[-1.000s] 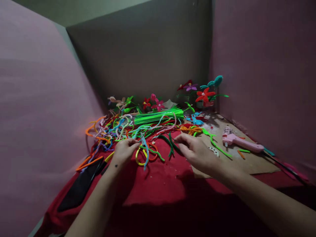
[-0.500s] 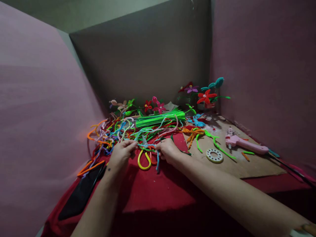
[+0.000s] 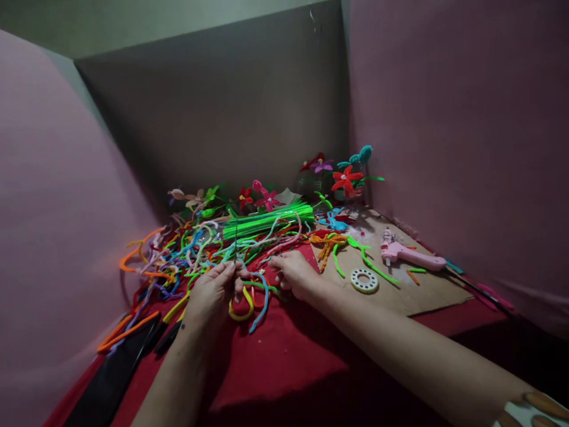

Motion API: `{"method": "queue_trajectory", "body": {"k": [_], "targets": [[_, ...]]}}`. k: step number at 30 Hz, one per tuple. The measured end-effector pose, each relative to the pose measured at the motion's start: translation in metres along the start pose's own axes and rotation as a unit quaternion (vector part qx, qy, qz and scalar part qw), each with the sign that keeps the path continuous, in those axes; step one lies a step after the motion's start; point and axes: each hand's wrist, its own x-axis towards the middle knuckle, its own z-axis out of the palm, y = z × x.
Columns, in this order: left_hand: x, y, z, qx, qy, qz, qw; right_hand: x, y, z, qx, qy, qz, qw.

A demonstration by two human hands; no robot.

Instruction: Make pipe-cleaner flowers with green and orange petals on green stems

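My left hand (image 3: 217,284) is closed in a pinch on a light blue pipe cleaner (image 3: 265,299), whose free end droops over the red cloth. A thin dark strand (image 3: 236,237) rises from the same fingertips. Just to the right, my right hand (image 3: 296,274) has its fingers curled together; whatever is between them, if anything, is too small to make out. Scissors with a yellow handle loop (image 3: 241,315) lie under and between the hands, their blades hidden. A green pipe cleaner (image 3: 269,288) crosses near the scissors.
Tangled coloured pipe cleaners (image 3: 178,255) heap at left, beside a bright green bundle (image 3: 271,220). Finished flowers (image 3: 347,178) stand behind. On cardboard (image 3: 427,296) at right lie a pink glue gun (image 3: 413,256) and a white ring (image 3: 364,280). A black flat object (image 3: 111,379) lies front left.
The light blue pipe cleaner was stretched between both hands; now it hangs from my left hand. My right hand's fingers have come away from it. The view has shifted right.
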Motion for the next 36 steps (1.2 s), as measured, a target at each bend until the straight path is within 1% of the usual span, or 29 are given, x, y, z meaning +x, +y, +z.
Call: {"method": "queue_trajectory", "body": {"k": [2,4,7,9,11,13,15,17,19,21,23,24,27,29,33,36], "targets": [[-0.002,0.002,0.006,0.005,-0.017,-0.001,1.000,0.000,-0.005,-0.007,0.026,-0.005,-0.006,1.000],[-0.007,0.002,0.017,0.032,-0.040,-0.016,0.999,-0.002,-0.008,-0.011,0.052,-0.028,-0.016,0.998],[-0.015,-0.001,0.038,0.102,-0.063,-0.039,0.992,-0.007,-0.008,-0.011,0.076,-0.065,-0.048,0.994],[-0.018,-0.003,0.050,0.155,-0.076,-0.047,0.984,-0.011,-0.009,-0.010,0.078,-0.078,-0.064,0.992],[-0.018,-0.004,0.055,0.208,-0.097,-0.055,0.972,-0.012,-0.013,-0.011,0.078,-0.073,-0.072,0.992],[-0.015,-0.003,0.055,0.283,-0.103,-0.024,0.953,-0.010,-0.022,-0.018,0.081,-0.049,-0.082,0.992],[-0.008,-0.002,0.051,0.361,-0.085,0.042,0.928,-0.006,-0.035,-0.028,0.080,-0.014,-0.099,0.992],[0.000,-0.004,0.048,0.416,-0.068,0.098,0.901,-0.001,-0.047,-0.040,0.073,0.030,-0.125,0.989],[0.008,-0.009,0.049,0.454,-0.075,0.130,0.878,0.004,-0.056,-0.049,0.062,0.056,-0.135,0.987],[0.013,-0.015,0.054,0.498,-0.103,0.160,0.846,0.007,-0.059,-0.054,0.046,0.068,-0.127,0.989],[0.016,-0.021,0.063,0.544,-0.130,0.182,0.809,0.010,-0.055,-0.055,0.025,0.076,-0.104,0.991],[0.016,-0.024,0.068,0.571,-0.143,0.191,0.785,0.011,-0.052,-0.055,0.013,0.081,-0.092,0.992],[0.016,-0.028,0.080,0.650,-0.183,0.213,0.706,0.018,-0.040,-0.054,-0.023,0.091,-0.059,0.994],[0.016,-0.028,0.082,0.688,-0.205,0.223,0.659,0.022,-0.033,-0.054,-0.048,0.095,-0.042,0.993],[0.018,-0.023,0.073,0.730,-0.213,0.236,0.605,0.028,-0.024,-0.057,-0.100,0.098,-0.009,0.990],[0.018,-0.020,0.064,0.747,-0.215,0.244,0.580,0.030,-0.016,-0.056,-0.137,0.098,0.009,0.986]]}}
